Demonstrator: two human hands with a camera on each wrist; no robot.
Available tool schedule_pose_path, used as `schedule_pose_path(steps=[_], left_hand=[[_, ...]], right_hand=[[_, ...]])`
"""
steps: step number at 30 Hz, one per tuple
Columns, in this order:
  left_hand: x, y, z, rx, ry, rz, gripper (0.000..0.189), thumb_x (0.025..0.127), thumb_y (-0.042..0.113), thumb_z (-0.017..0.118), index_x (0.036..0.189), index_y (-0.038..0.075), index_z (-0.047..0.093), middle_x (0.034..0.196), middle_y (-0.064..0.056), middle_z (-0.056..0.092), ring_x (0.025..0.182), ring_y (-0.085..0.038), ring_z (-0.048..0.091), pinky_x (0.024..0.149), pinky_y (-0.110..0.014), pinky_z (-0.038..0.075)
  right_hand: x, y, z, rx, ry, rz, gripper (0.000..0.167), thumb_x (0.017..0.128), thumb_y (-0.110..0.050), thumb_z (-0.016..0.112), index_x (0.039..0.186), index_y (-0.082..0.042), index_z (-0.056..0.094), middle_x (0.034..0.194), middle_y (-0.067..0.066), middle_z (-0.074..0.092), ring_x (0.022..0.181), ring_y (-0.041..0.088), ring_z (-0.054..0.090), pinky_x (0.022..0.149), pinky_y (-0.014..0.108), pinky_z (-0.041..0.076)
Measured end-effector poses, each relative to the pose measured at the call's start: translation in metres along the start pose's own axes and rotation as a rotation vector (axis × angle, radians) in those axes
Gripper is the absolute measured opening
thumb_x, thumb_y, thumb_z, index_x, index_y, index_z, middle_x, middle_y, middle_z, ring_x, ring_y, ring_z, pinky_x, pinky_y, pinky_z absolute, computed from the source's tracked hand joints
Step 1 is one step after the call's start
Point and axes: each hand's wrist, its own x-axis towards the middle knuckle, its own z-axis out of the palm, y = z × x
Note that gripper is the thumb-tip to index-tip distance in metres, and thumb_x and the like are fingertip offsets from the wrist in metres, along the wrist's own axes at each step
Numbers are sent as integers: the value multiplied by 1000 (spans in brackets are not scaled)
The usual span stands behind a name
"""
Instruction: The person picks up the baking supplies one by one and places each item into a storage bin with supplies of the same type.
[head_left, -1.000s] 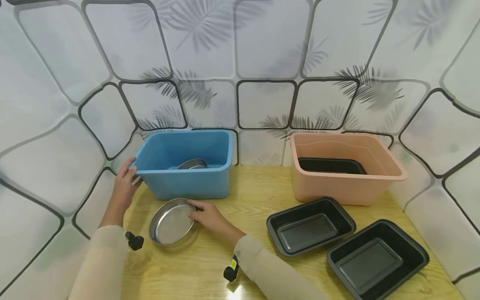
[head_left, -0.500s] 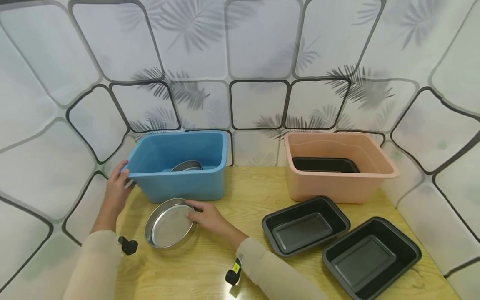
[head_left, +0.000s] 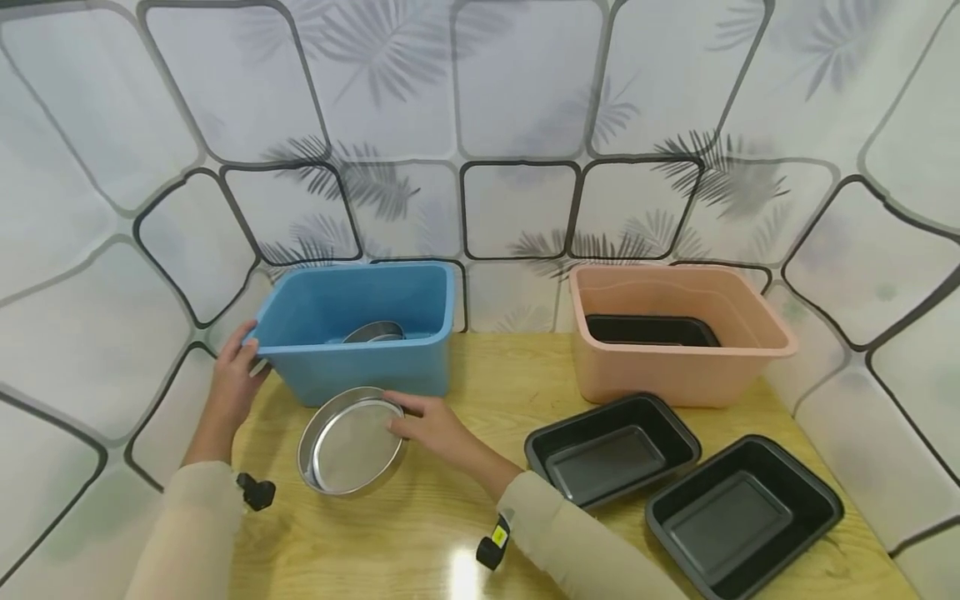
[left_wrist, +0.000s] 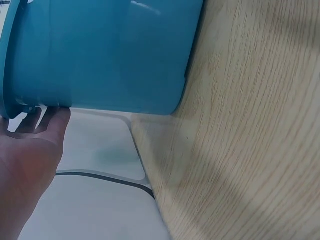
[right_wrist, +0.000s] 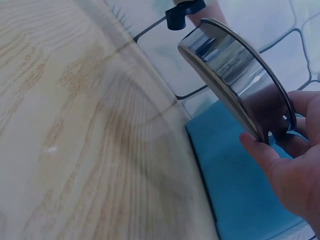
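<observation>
My right hand point(head_left: 435, 427) pinches the right rim of a round silver cake pan point(head_left: 356, 450), thumb inside and fingers outside. In the right wrist view the cake pan point(right_wrist: 240, 75) is tilted and off the table, in front of the blue plastic bin point(head_left: 360, 369). At the bin's front left corner, my left hand point(head_left: 231, 383) grips the rim; the left wrist view shows its fingers point(left_wrist: 57, 120) against the outside just under the lip. Another round metal pan point(head_left: 375, 332) lies inside the blue bin, partly hidden by its front wall.
To the right stands a pink bin point(head_left: 682, 375) holding a dark loaf pan point(head_left: 648, 330). Two black loaf pans, one nearer the bin point(head_left: 611, 458) and one nearer the front point(head_left: 742, 525), lie on the wooden table point(head_left: 375, 550). A patterned curtain point(head_left: 517, 208) rises behind.
The round cake pan has risen slightly and shifted right with my right hand. My left hand stays on the blue bin's rim. The head view has turned a little since the first frame.
</observation>
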Motion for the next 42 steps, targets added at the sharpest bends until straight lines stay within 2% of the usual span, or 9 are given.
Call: schedule_pose_path(steps=[5, 11, 21, 25, 32, 36, 39, 42], left_hand=[[0, 2, 1, 3, -5, -2, 57, 109, 36, 38, 163, 26, 20, 170, -11, -7, 154, -39, 1, 123, -58, 6], [0, 1, -1, 7, -11, 1, 58, 110, 37, 37, 163, 27, 18, 170, -12, -10, 154, -39, -1, 122, -58, 5], [1, 1, 1, 8, 17, -29, 56, 111, 33, 33, 163, 26, 15, 170, -12, -10, 154, -38, -1, 124, -56, 6], [1, 0, 0, 8, 16, -26, 56, 111, 33, 33, 163, 27, 16, 170, -12, -11, 154, -38, -1, 123, -56, 6], [0, -1, 1, 1, 23, -29, 55, 110, 34, 35, 163, 28, 18, 170, -12, -9, 154, -38, 0, 124, -56, 6], [0, 0, 2, -5, 18, -27, 56, 110, 34, 35, 163, 28, 17, 170, -12, -10, 154, -39, -1, 123, -56, 5], [0, 1, 2, -5, 16, -23, 56, 110, 34, 35, 163, 27, 17, 169, -13, -11, 154, -39, -1, 123, -56, 5], [0, 1, 1, -6, 13, -19, 56, 110, 34, 35, 163, 27, 17, 169, -14, -11, 154, -39, -1, 123, -57, 5]], right_hand=[[-4, -11, -4, 15, -9, -14, 49, 98, -24, 68, 145, -19, 56, 148, 4, 56, 120, 14, 62, 87, 26, 59], [-6, -18, -8, -39, -13, -31, 46, 98, -26, 67, 143, -23, 58, 147, -1, 56, 127, 15, 58, 89, 25, 57], [-6, -44, -21, 69, -46, -35, 49, 98, -22, 69, 145, -22, 56, 142, 6, 60, 109, 11, 65, 91, 33, 59], [-1, -53, -27, 99, -47, -45, 51, 98, -22, 69, 146, -21, 55, 142, 9, 60, 108, 12, 66, 94, 38, 58], [11, -71, -39, 133, -5, -52, 51, 97, -21, 70, 146, -20, 55, 137, 11, 64, 112, 19, 68, 89, 33, 59], [22, -79, -44, 186, 16, -56, 51, 98, -18, 68, 147, -18, 54, 138, 12, 62, 117, 23, 66, 93, 35, 58], [32, -83, -46, 210, 20, -57, 52, 99, -17, 66, 149, -17, 51, 139, 13, 61, 119, 23, 65, 96, 37, 57], [41, -86, -50, 189, 33, -54, 53, 98, -19, 67, 149, -18, 51, 140, 13, 61, 116, 19, 66, 95, 36, 57]])
